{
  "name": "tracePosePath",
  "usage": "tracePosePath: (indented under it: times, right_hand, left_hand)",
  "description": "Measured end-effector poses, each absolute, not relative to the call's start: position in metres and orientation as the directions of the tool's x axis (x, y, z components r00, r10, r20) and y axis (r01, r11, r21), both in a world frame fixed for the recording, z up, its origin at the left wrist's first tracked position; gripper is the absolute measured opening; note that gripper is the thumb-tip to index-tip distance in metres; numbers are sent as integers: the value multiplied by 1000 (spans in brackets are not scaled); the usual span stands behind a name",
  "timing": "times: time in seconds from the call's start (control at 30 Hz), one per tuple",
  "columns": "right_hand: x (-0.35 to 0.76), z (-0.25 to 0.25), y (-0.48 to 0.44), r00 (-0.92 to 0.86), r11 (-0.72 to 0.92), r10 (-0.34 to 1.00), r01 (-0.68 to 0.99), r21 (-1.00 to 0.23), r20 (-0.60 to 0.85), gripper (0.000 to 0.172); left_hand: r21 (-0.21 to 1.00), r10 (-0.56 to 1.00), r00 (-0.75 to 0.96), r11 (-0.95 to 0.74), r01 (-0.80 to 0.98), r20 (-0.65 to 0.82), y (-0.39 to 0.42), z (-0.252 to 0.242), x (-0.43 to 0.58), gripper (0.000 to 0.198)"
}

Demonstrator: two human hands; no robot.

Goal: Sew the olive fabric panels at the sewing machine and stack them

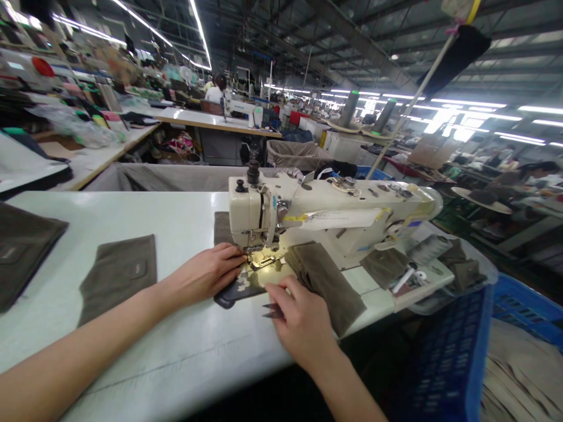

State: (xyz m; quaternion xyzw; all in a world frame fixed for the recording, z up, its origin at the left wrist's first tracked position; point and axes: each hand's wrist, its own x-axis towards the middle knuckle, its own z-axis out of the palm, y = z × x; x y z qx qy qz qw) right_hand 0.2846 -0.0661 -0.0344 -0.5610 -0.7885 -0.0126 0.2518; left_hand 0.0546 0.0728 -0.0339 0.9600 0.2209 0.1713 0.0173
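Note:
My left hand (217,271) lies with its fingers stretched towards the needle of a cream sewing machine (246,214), fingertips touching the lit needle area. Behind that hand, a dark olive fabric piece (222,225) sits partly hidden by the machine head. My right hand (301,319) is closed around a pair of thread snips (273,311), whose dark pointed blades stick out to the left, in front of the machine bed. Just right of the needle plate (266,262) lies a stack of olive fabric pieces (328,287).
Olive fabric panels with small labels (138,269) (17,252) lie on the pale table (185,351) at left. Thread cones (428,251) and fabric scraps stand right of the machine. A blue crate (440,357) is at lower right. A person (215,94) sits farther back.

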Motion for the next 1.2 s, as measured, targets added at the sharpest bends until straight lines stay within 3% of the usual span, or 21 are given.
tracePosePath:
  times: [0.13, 0.23, 0.33, 0.47, 0.7, 0.93, 1.07, 1.2]
  right_hand:
    - [313, -28, -76, 23, 145, 866, 944, -296, 499, 24]
    - [330, -26, -77, 161, -59, 900, 966, -253, 405, 22]
    - [338, -28, -77, 199, -133, 926, 967, -218, 319, 27]
    - [339, -30, -79, 194, -123, 939, 960, -252, 283, 23]
    - [343, -35, -82, 213, -69, 912, 922, -381, 351, 13]
    - [347, -37, -85, 167, 13, 905, 908, -418, 390, 22]
    - [350, -43, -83, 121, 53, 902, 922, -383, 414, 29]
    - [358, -47, -81, 174, 84, 824, 903, -421, 539, 34]
  left_hand:
    - [106, 430, 844, -902, 419, 322, 74, -34, 55, 34]
    - [108, 430, 840, -902, 419, 331, 74, -35, 55, 34]
    - [124, 434, 836, -900, 418, 334, 74, -35, 54, 33]
    - [132, 437, 839, -899, 417, 326, 75, -36, 53, 34]
    - [92, 464, 804, -880, 466, 372, 76, -42, 54, 36]
    - [51, 498, 785, -854, 518, 370, 73, -50, 47, 43]
    - [95, 565, 758, -817, 568, 325, 61, -53, 19, 46]
    - [133, 648, 710, -758, 639, 276, 45, -50, -26, 44]
